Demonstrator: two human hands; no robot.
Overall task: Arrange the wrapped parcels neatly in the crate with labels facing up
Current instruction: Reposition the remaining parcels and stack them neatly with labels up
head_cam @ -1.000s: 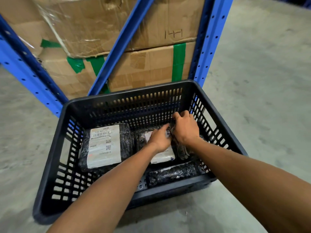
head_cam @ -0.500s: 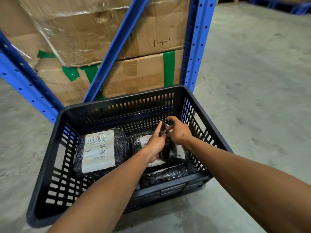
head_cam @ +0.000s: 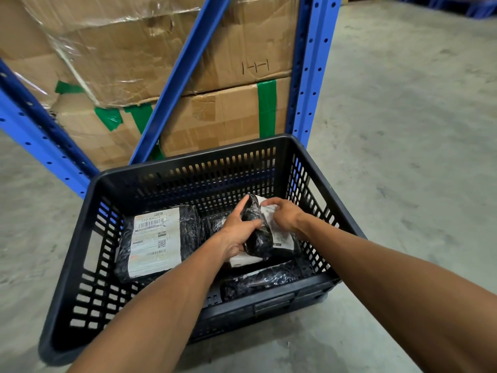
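Observation:
A black slotted plastic crate stands on the concrete floor. Inside at the left lies a black-wrapped parcel with its white label up. My left hand and my right hand both grip a smaller black parcel tilted on edge in the right half of the crate, its white label partly showing toward the right. Under it lies another parcel, mostly hidden, with a strip of white label showing. A dark parcel lies along the crate's near wall, no label visible.
Blue steel rack uprights and a diagonal brace stand right behind the crate, holding film-wrapped cardboard boxes with green tape. Bare concrete floor spreads to the right and in front.
Both hands have lifted the small parcel off the parcel beneath and turned it up on edge, so its white label now shows. The camera view has shifted slightly.

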